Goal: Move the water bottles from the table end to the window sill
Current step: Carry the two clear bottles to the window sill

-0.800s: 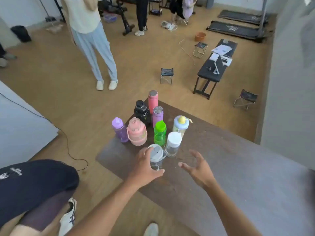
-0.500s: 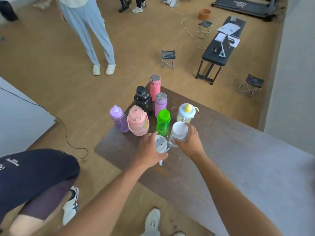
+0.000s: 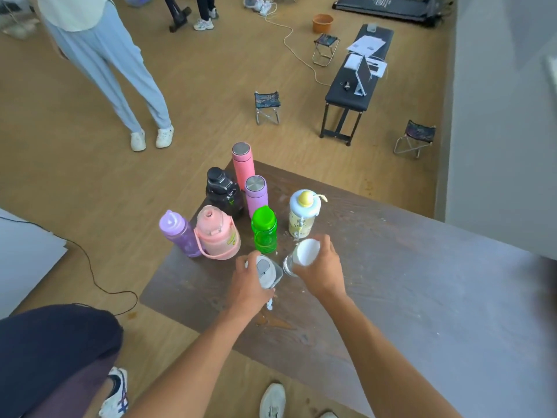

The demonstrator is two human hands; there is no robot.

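Note:
Several water bottles stand at the far end of the brown table. My left hand grips a clear bottle with a grey-white lid. My right hand grips a clear bottle with a white cap, tilted toward me. Behind them stand a green bottle, a cream bottle with a blue-yellow lid, a pink jug with a handle, a purple bottle, a black jug, a lilac flask and a pink flask. No window sill is identifiable.
A person in light blue trousers stands on the wooden floor beyond the table. A black bench with papers and three small folding stools lie further off. A seated person's leg is at my left. A grey wall runs along the right.
My right hand came in from open above the table and closed on the white-capped bottle, which now tilts. My left hand kept its grip on the grey-lidded bottle.

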